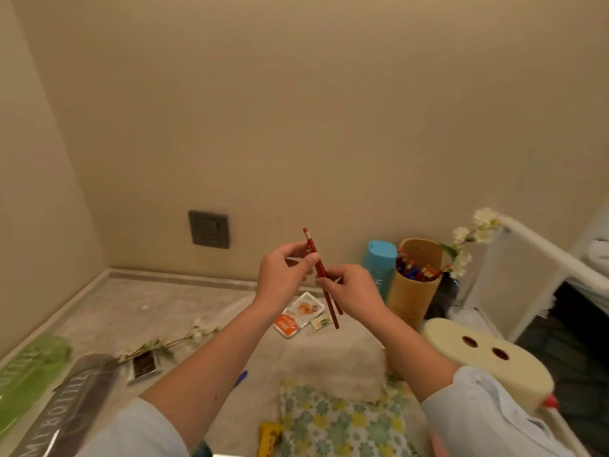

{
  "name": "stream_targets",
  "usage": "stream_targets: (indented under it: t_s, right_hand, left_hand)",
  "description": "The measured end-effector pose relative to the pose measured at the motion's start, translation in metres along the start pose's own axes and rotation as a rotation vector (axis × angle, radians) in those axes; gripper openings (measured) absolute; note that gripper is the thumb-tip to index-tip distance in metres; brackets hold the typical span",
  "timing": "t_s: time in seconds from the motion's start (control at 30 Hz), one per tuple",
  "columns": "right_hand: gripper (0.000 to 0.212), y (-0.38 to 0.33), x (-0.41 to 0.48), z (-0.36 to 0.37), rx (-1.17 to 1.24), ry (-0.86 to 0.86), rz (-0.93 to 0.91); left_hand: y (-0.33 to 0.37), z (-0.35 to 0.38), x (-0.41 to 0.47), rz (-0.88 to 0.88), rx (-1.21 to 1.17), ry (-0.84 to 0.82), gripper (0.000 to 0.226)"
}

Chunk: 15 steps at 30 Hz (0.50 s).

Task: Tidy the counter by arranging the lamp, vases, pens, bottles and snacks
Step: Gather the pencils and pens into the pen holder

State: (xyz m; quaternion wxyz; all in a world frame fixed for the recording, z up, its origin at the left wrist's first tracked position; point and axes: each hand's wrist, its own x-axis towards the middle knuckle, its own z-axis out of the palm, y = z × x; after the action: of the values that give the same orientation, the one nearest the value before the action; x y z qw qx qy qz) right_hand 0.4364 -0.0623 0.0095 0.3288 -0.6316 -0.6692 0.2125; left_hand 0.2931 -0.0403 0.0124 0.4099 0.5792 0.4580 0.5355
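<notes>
Both hands are raised over the counter (108, 311) and hold red pencils (315, 255) between them. My left hand (285, 275) pinches the upper part. My right hand (351, 291) grips lower down, with two pencil ends sticking out below it. A tan pen holder (412, 293) full of pens stands to the right, next to a blue bottle (380, 262). Snack packets (298, 315) lie on the counter under my hands. A green bottle (26, 374) and a grey bottle (66, 410) lie at the left. A blue pen (240, 379) peeks out beside my left forearm.
A flower sprig (171, 341) and a dark packet (144, 363) lie on the counter at the left. A dark vase (445, 295) with white flowers stands behind the pen holder. A cream lamp part (487, 361), a floral cloth (342, 423) and a yellow snack (269, 438) are near me. A wall socket (209, 229) is behind.
</notes>
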Motion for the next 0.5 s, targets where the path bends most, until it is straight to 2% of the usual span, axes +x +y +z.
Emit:
stream_targets:
  t_s: [0.17,0.37,0.5]
  right_hand:
    - [0.017,0.022,-0.004,-0.063,0.028,0.107,0.034]
    - [0.017,0.033,0.010,-0.138,-0.020,0.300,-0.022]
    - [0.015,0.050,0.024,-0.158,-0.055,0.389,-0.034]
  left_hand:
    - [0.031,0.063,0.013,0.082,-0.078,-0.109,0.013]
    - [0.082,0.125,0.030,0.297,-0.105,-0.153,0.016]
    - [0.092,0.155,0.042,0.377,-0.075,-0.194,0.016]
